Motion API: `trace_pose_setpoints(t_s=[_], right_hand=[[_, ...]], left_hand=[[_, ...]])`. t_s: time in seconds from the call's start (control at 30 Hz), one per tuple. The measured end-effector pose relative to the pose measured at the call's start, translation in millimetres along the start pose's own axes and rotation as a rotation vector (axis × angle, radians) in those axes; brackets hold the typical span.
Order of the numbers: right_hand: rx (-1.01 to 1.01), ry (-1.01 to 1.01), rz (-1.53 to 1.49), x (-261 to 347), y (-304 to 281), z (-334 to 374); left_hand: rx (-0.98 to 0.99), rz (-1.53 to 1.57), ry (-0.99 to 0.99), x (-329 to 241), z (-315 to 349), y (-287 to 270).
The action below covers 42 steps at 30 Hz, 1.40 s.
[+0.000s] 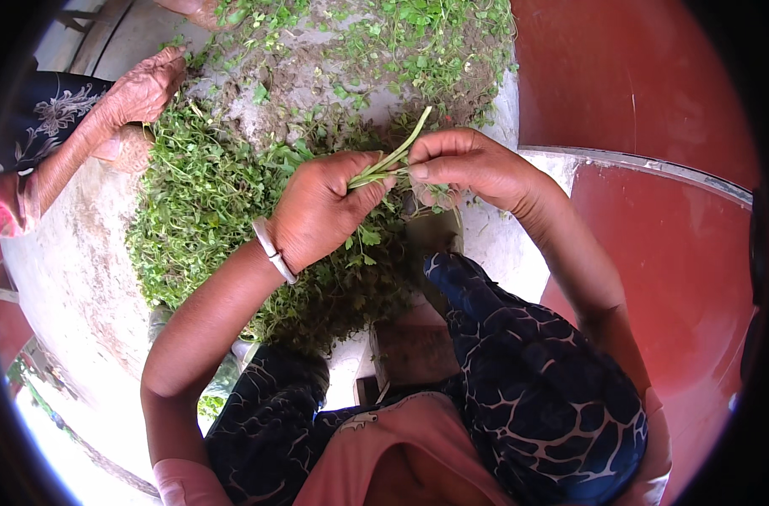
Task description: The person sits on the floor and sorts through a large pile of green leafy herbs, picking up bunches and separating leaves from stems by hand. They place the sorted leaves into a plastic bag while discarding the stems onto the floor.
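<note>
My left hand (325,202), with a pale bangle at its wrist, is closed around a small bunch of green herb stems (393,162). One thicker stem sticks up past the thumb, toward the far side. Close by on the right, my right hand (469,164) has its thumb and forefinger pinched together at the stems. Leafy bits hang just below those fingers. Beneath both hands spreads a large heap of leafy green herbs (203,202), which look like coriander or parsley.
At the far left another person's hand (148,88) rests by the heap's edge. More loose herbs (435,42) lie with soil on the grey floor (72,228) farther off. Red panels (637,84) stand on the right. My knees in dark patterned cloth (536,363) flank the near side.
</note>
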State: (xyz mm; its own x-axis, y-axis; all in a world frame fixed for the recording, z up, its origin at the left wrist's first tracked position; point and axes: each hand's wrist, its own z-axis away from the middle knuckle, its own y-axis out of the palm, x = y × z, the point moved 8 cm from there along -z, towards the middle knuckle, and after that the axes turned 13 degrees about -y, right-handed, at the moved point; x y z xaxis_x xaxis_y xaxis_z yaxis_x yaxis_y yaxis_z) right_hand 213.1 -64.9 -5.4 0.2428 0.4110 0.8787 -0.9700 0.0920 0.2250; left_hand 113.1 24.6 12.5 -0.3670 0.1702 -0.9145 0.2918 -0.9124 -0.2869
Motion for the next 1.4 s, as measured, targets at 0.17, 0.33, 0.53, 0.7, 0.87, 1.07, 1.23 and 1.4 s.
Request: trace_pose_setpoints(t_s=[0.17,0.33,0.53,0.7,0.87,1.07,1.23,1.4], right_hand=[[0.03,-0.013,0.042,4.5,6.5,-6.9],[0.058,-0.102,0.013,12.7,12.4,-8.0],[0.064,-0.252,0.998,4.4,-2.9,2.7],[0.043,-0.221,0.646,-7.0,8.4,-1.3],[0.081,-0.23,0.215,-12.0,35.4,-14.0],[0.137,-0.135,-0.169,-20.5,54.5,-7.7],[0.098,-0.121,-0.171,-27.3,53.7,-7.6],[0.052,-0.142,-0.172,-32.5,45.8,-7.7]], left_hand=[[0.046,0.062,-0.109,4.0,1.4,0.6],[0.097,0.411,-0.346,22.5,5.0,-5.2],[0.043,0.75,-0.61,44.3,20.5,-32.7],[0.076,0.905,-0.631,55.1,25.1,-37.1],[0.166,1.015,-0.607,44.8,26.1,-29.0],[0.171,1.051,-0.632,45.3,28.8,-25.0],[0.09,0.924,-0.68,48.7,33.3,-22.7],[0.058,0.798,-0.694,54.3,37.2,-27.8]])
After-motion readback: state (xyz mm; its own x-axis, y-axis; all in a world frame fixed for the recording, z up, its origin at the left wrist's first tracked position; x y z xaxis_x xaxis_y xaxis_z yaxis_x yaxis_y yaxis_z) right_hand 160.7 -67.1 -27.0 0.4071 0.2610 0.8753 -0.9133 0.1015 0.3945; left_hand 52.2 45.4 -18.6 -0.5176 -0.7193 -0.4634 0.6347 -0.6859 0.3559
